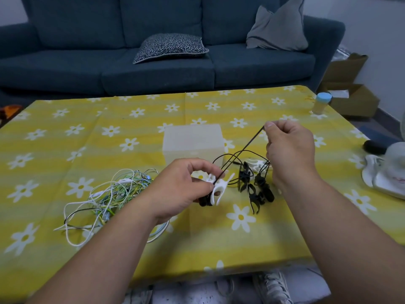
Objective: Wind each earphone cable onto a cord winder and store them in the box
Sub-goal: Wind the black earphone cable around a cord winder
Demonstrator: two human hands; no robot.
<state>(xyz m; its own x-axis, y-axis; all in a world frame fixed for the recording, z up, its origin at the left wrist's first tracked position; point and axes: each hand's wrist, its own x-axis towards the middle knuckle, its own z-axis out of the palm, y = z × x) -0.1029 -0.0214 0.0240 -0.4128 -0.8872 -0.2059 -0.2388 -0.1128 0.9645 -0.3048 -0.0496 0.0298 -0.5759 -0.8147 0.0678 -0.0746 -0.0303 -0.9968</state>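
A worktop (87, 132) under a yellow daisy-print cloth stands before a dark blue sofa (153, 73) (a speckled cushion (171, 48) lies on its seat) and carries a frosted white plastic box (192, 143) near its middle. Just in front of the box the left hand (182, 187) grips a white forked cord winder (219, 187), and the right hand (289, 150) pinches a thin black earphone cable (245, 148) running taut down to that winder. A tangle of white and green cables (109, 194) lies left of the hands.
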